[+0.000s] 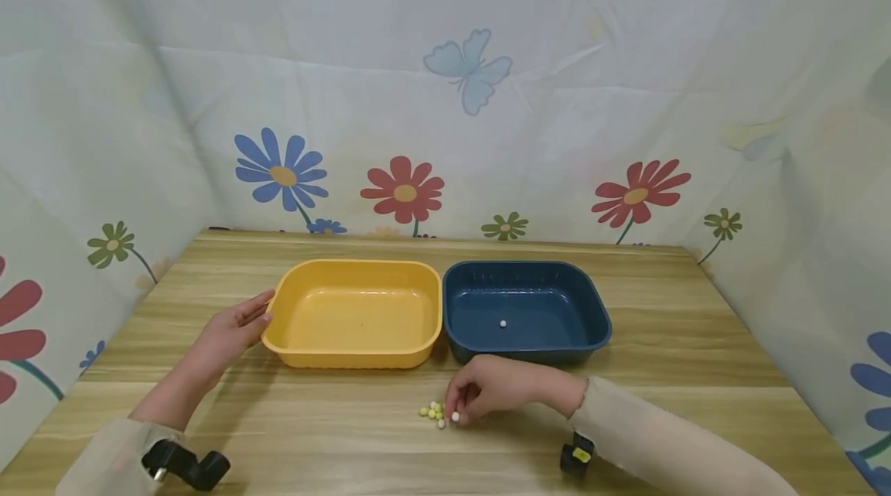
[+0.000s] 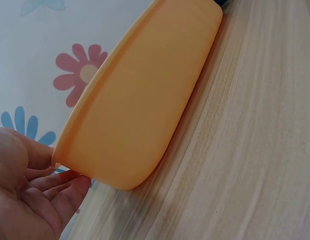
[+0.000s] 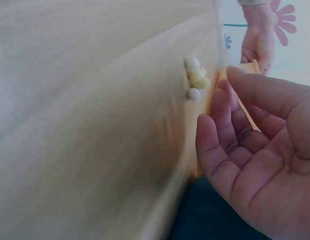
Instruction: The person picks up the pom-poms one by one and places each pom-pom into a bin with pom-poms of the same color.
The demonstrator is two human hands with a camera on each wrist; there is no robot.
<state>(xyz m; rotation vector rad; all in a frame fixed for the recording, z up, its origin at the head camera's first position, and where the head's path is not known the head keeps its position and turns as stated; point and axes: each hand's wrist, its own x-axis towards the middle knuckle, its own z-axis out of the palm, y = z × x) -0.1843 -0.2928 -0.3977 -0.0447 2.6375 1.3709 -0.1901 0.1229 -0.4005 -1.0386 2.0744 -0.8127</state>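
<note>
Far left, white cloth wall (image 1: pixel 334 70), printed flowers and a butterfly, wraps round the back and both sides of a wood-look table (image 1: pixel 327 434). Next, a pale left sleeve (image 1: pixel 104 457) with a black gadget (image 1: pixel 182 465) at the cuff. Left hand (image 1: pixel 233 332) is at the left end of the yellow tub (image 1: pixel 351 359): narrow grip, thumb at the rim, fingers against the outside just under it. Tub sits flat, upright, open side up.

Middle, in front of the gap between the tubs: a small pile of balls (image 1: pixel 431 414), yellow and white, bunched on the bare wood, some touching. Just right of the pile, one white ball (image 1: pixel 455 417) at the right hand's fingertips. Right hand (image 1: pixel 497 386) comes in from the right, knuckles up, thumb and finger pinching that ball, low over the table; the ball is hard to make out from the right wrist.

Behind that hand, the blue tub (image 1: pixel 557 310), upright beside the yellow one; from here can't tell if the rims touch. One loose white ball (image 1: pixel 503 323) lies on its floor. Last, right sleeve (image 1: pixel 675 434), pale too, second black gadget (image 1: pixel 575 459) under its cuff.
</note>
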